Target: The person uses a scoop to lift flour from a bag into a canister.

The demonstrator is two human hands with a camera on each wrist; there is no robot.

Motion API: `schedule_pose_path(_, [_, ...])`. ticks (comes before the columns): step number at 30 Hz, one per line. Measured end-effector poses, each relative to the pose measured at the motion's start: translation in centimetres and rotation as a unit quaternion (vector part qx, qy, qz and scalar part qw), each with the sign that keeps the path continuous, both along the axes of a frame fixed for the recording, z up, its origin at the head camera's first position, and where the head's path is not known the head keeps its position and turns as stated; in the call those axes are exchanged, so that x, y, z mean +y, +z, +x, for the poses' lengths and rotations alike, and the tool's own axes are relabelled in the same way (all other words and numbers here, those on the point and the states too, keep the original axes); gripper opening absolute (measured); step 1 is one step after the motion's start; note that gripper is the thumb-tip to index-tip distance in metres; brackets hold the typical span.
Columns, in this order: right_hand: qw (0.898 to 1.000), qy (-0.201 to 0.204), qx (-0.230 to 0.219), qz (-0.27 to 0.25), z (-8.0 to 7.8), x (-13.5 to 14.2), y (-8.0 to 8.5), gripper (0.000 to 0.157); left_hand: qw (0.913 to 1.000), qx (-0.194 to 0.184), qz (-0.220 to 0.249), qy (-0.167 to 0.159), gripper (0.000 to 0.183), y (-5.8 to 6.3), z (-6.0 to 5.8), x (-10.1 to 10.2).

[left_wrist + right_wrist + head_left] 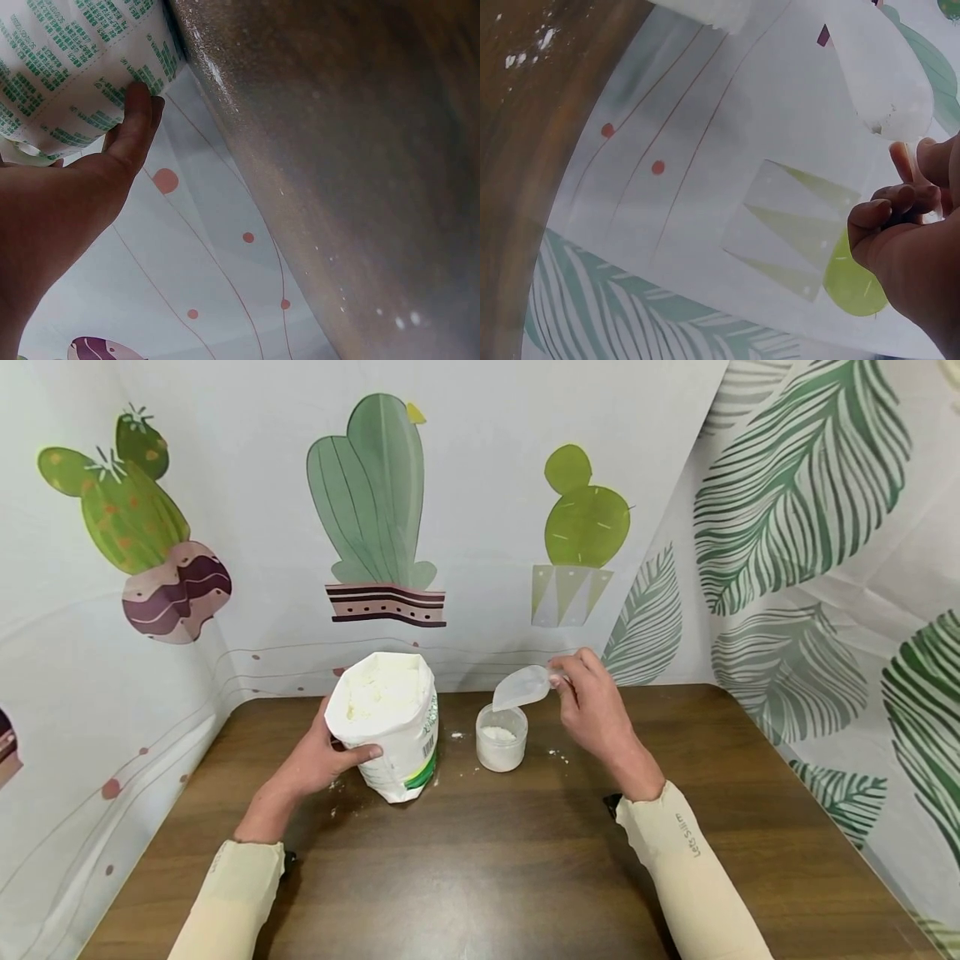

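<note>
With the fingers of the left hand wrapped around its side, we see a bag brimming with white powder. The right hand pinches the handle of a clear scoop, the bowl slanting down and left from its fingers to the rim of a small jar. Partly filled, the jar stands on the desk, between the fingers of both hands, as we spot spilled specks beside it.
</note>
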State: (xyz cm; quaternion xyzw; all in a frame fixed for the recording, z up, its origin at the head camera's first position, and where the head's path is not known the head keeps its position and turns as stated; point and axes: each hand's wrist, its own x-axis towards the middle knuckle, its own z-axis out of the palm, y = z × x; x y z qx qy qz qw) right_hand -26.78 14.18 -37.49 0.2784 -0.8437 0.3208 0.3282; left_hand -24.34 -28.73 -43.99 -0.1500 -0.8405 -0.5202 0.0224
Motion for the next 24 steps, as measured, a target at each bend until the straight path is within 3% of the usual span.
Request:
schedule_pose_path(8, [1.000,0.012,0.021,-0.016,0.1,-0.6,0.2,0.012,1.0000,-0.001,0.002,0.002,0.113,-0.1,0.1,0.0])
schedule_pose_path(24, [0.999,0.028,0.020,-0.041,0.5,-1.9,0.7,0.014,1.0000,0.003,0.004,-0.002,0.115,-0.1,0.1,0.0])
